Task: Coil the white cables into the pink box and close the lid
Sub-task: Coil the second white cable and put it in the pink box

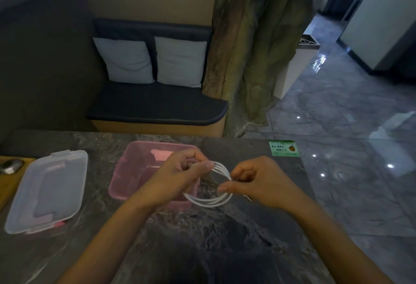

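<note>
A white cable (210, 201) is wound into a loop of several turns above the dark marble table. My left hand (177, 178) pinches the loop's top left side. My right hand (258, 182) pinches its right side between thumb and fingers. The pink box (135, 160) stands open on the table just behind and under my left hand, and my hand hides its right part. What shows of its inside looks empty. Its clear lid (48, 190) lies flat on the table to the left of the box, apart from it.
A green sticker (284, 148) marks the table's far right corner, and the table edge drops to a glossy tiled floor on the right. A wooden board (9, 182) with a dark object lies at the left edge. A cushioned bench (157, 108) stands beyond the table.
</note>
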